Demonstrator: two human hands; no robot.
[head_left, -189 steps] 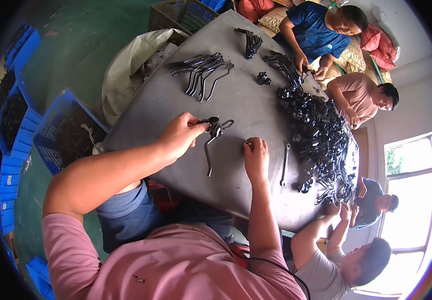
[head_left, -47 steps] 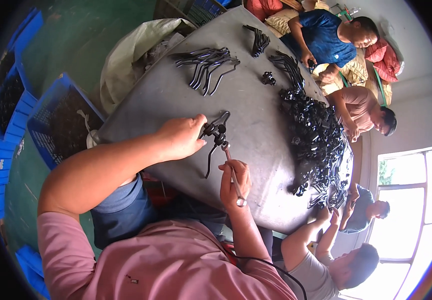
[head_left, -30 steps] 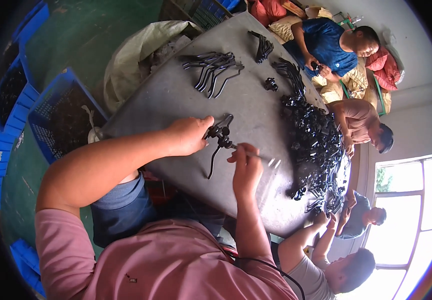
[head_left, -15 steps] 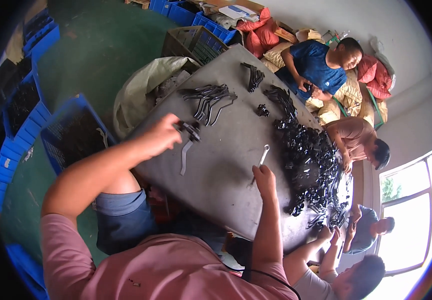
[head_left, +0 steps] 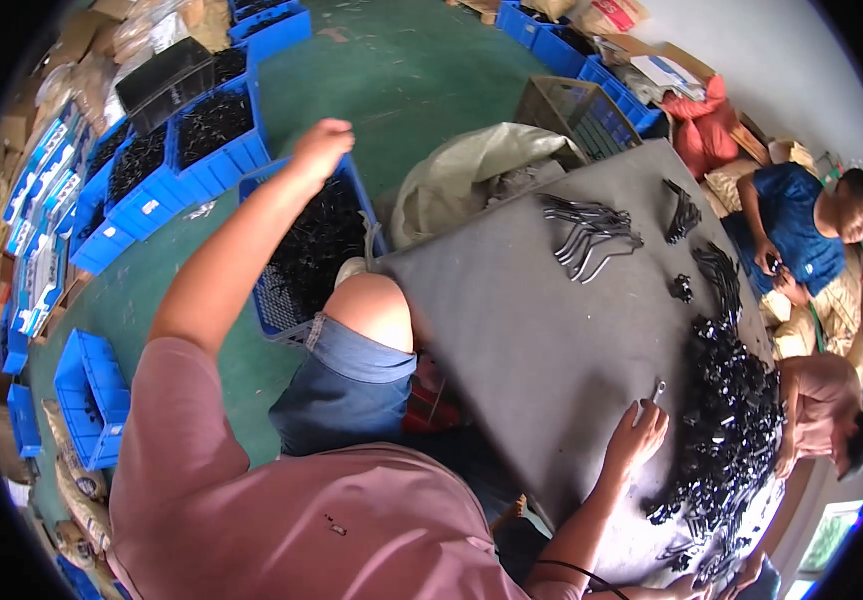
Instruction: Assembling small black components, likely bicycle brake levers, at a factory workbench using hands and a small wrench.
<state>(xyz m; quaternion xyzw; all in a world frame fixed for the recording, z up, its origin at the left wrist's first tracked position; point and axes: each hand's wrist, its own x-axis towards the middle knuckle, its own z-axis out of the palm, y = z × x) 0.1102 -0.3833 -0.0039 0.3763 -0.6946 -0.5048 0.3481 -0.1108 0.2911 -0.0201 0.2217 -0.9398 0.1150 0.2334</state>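
My left hand [head_left: 322,150] is raised over the near end of a blue crate [head_left: 377,235] filled with dark metal parts [head_left: 307,245]. Its fingers are curled closed, and no part shows in them. Over the grey table, my right hand [head_left: 637,437] is closed round a small silver wrench [head_left: 661,388], whose ring end sticks out past the fingers. Bent black rods [head_left: 587,235] lie in a group at the far side of the table. A big heap of black metal parts [head_left: 727,420] covers the table's right side.
An open white sack [head_left: 452,180] stands between crate and table [head_left: 512,300]. More blue crates [head_left: 217,130] of black parts line the floor at left. Co-workers [head_left: 802,225] are along the table's right side, one handling small black parts. My knee [head_left: 372,310] is beside the crate.
My left hand has moved left from the table to over the blue crate; the black part with a pale strip no longer shows in it. The view has turned left. The wrench stays in my right hand.
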